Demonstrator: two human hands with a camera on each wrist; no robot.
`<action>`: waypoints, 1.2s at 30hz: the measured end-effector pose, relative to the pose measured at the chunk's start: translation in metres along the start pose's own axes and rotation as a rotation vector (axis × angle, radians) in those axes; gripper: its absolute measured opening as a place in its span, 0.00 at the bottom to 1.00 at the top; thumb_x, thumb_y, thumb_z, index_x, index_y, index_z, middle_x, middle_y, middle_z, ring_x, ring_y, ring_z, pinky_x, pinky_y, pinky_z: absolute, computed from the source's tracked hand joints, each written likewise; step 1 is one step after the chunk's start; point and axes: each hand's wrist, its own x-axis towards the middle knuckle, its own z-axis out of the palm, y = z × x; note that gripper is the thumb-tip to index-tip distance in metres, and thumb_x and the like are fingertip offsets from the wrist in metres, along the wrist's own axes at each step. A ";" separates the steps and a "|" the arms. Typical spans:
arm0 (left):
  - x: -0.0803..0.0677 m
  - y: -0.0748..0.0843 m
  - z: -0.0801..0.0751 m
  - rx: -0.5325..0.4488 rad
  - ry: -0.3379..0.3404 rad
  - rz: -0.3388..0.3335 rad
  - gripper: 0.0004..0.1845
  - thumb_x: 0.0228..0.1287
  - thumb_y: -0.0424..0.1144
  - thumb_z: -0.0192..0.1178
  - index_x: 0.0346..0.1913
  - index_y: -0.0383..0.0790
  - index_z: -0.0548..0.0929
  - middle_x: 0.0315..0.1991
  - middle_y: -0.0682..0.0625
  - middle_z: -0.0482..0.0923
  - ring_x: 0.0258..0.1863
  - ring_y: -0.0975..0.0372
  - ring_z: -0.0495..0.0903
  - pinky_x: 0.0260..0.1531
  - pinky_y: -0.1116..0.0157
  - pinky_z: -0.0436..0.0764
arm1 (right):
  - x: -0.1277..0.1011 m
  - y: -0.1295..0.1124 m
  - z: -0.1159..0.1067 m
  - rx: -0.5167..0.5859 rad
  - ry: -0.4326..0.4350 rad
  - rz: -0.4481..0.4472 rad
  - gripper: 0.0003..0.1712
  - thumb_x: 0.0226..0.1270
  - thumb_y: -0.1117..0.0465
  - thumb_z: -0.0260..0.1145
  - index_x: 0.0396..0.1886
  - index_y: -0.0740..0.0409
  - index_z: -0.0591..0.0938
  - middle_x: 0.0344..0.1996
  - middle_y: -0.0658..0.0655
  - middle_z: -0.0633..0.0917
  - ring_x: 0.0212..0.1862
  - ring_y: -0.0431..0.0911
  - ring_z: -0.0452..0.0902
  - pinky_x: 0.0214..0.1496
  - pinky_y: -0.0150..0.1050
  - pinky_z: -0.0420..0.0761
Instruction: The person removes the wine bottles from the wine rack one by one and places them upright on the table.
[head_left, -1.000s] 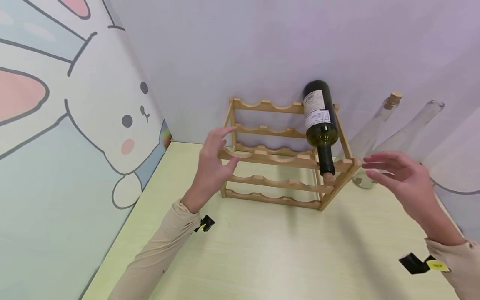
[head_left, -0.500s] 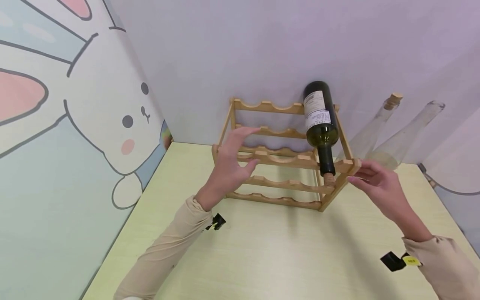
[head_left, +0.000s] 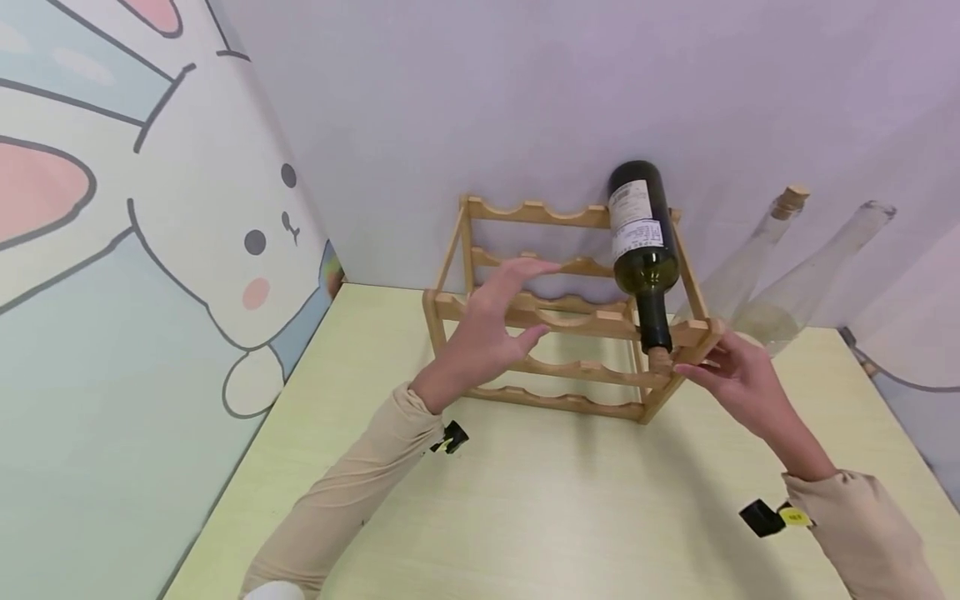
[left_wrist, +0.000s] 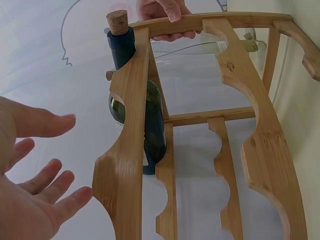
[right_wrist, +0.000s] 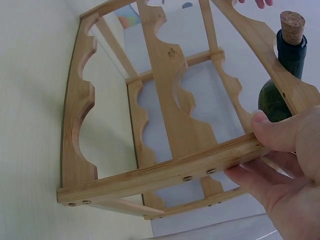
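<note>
Wine rack, laden with wine bottle at two o'clock. Pinched at four by right hand, near spread left hand at eight.

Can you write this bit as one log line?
Right hand: grips wooden rack by right side | Left hand: spread, at rack front | Dark bottle: lying on top tier, cork frontward

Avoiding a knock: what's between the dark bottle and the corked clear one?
The rack's right side bar slants between them, as the head view shows.
</note>
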 end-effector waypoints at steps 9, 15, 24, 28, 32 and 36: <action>0.008 0.000 0.006 -0.023 -0.039 0.037 0.37 0.47 0.22 0.69 0.63 0.41 0.69 0.60 0.47 0.69 0.64 0.61 0.64 0.64 0.66 0.64 | 0.001 0.001 0.001 0.039 -0.015 -0.008 0.28 0.55 0.76 0.68 0.57 0.66 0.73 0.39 0.50 0.85 0.39 0.34 0.82 0.37 0.26 0.82; 0.017 -0.001 0.016 -0.048 -0.072 0.081 0.35 0.48 0.21 0.67 0.62 0.39 0.70 0.60 0.44 0.68 0.64 0.62 0.64 0.63 0.68 0.65 | 0.000 0.001 0.000 0.030 -0.012 0.010 0.28 0.56 0.76 0.68 0.57 0.65 0.73 0.38 0.53 0.85 0.38 0.34 0.82 0.36 0.26 0.82; 0.029 0.003 0.028 -0.055 -0.125 0.089 0.34 0.50 0.22 0.67 0.62 0.41 0.70 0.62 0.46 0.67 0.64 0.63 0.63 0.57 0.72 0.69 | 0.000 0.003 0.001 0.061 -0.015 -0.006 0.27 0.56 0.77 0.67 0.57 0.66 0.74 0.38 0.56 0.85 0.39 0.35 0.82 0.38 0.26 0.82; 0.035 0.004 0.036 -0.073 -0.165 0.086 0.34 0.50 0.21 0.65 0.62 0.41 0.70 0.63 0.45 0.66 0.65 0.64 0.62 0.57 0.73 0.69 | -0.001 0.006 0.001 0.088 -0.019 -0.011 0.27 0.56 0.79 0.66 0.57 0.67 0.73 0.39 0.59 0.85 0.40 0.35 0.82 0.39 0.27 0.82; 0.040 0.005 0.043 -0.093 -0.193 0.093 0.34 0.50 0.20 0.64 0.62 0.41 0.71 0.63 0.45 0.66 0.63 0.65 0.63 0.54 0.74 0.71 | -0.001 0.008 0.000 0.089 -0.018 -0.015 0.27 0.55 0.79 0.66 0.56 0.67 0.74 0.38 0.61 0.84 0.39 0.35 0.82 0.38 0.27 0.82; 0.044 0.005 0.050 -0.085 -0.226 0.102 0.33 0.50 0.21 0.65 0.62 0.42 0.71 0.62 0.49 0.66 0.63 0.67 0.62 0.49 0.74 0.73 | 0.001 0.008 0.000 0.070 -0.013 -0.012 0.26 0.55 0.77 0.67 0.55 0.66 0.76 0.39 0.61 0.84 0.38 0.35 0.82 0.38 0.27 0.82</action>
